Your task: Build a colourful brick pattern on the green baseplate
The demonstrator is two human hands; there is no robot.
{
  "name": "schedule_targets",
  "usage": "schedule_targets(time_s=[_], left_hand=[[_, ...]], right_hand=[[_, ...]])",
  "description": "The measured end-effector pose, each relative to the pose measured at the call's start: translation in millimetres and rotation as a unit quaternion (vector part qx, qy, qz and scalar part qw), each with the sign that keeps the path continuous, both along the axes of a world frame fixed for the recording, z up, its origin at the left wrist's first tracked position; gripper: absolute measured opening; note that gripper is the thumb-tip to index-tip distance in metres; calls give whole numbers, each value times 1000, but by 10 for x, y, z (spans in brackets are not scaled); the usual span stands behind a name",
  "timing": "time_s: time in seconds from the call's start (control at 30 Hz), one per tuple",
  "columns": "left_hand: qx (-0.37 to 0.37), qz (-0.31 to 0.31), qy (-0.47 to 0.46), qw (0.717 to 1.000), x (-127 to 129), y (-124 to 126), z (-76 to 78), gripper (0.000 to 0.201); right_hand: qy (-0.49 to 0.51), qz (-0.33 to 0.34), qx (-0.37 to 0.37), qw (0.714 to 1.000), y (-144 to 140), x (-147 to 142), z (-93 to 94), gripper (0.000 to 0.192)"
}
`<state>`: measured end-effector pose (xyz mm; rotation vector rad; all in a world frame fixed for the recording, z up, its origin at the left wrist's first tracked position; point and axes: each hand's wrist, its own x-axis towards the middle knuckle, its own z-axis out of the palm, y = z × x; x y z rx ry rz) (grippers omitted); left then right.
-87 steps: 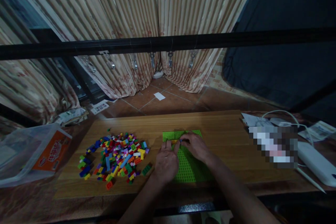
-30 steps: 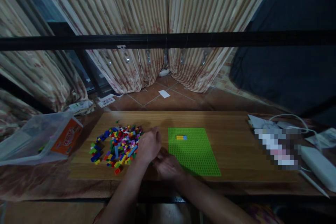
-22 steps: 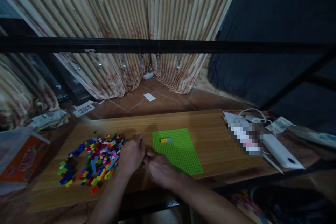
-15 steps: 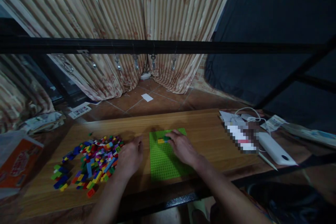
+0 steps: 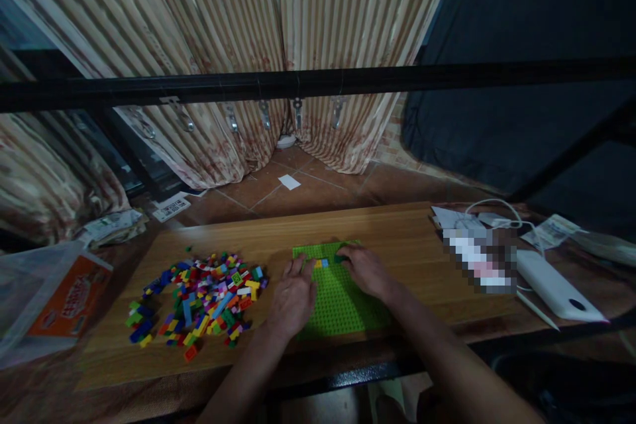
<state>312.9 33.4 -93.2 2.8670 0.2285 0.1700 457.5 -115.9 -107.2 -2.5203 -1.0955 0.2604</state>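
One dark green toy brick (image 5: 340, 258) is pinched in the right hand (image 5: 366, 269), at the lime-green studded baseplate (image 5: 342, 311), lower centre of frame. The left hand (image 5: 292, 297) lies near a yellow brick (image 5: 318, 264) abutting a light-blue brick (image 5: 325, 263); its grip cannot be told. Mixed loose bricks (image 5: 213, 298) heap lower left.

No word or number is coming through legibly. At the lower left of the frame, an orange label (image 5: 69, 298) is showing pale characters on a clear plastic box (image 5: 36, 271) — too blurred to read. Left of centre, a white sheet (image 5: 171, 207) is carrying dark, blocky print — also illegible — and a light green brick (image 5: 236, 278) is bearing a tiny unreadable mark.
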Motion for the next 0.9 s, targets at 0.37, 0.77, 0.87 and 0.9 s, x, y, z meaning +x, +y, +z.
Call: schedule_targets(time_s=[0.37, 0.77, 0.87, 0.9], left_hand=[[42, -21, 18, 999, 37, -102, -165, 53], [68, 17, 16, 997, 94, -251, -159, 50], [70, 23, 18, 997, 103, -272, -148, 49], [71, 25, 20, 997, 104, -279, -145, 49]], right_hand=[[-9, 41, 6, 999, 108, -52, 9, 24], [2, 53, 27, 998, 125, -18, -13, 24], [7, 54, 40, 998, 129, -10, -40, 24], [10, 54, 43, 998, 130, -5, -50, 24]])
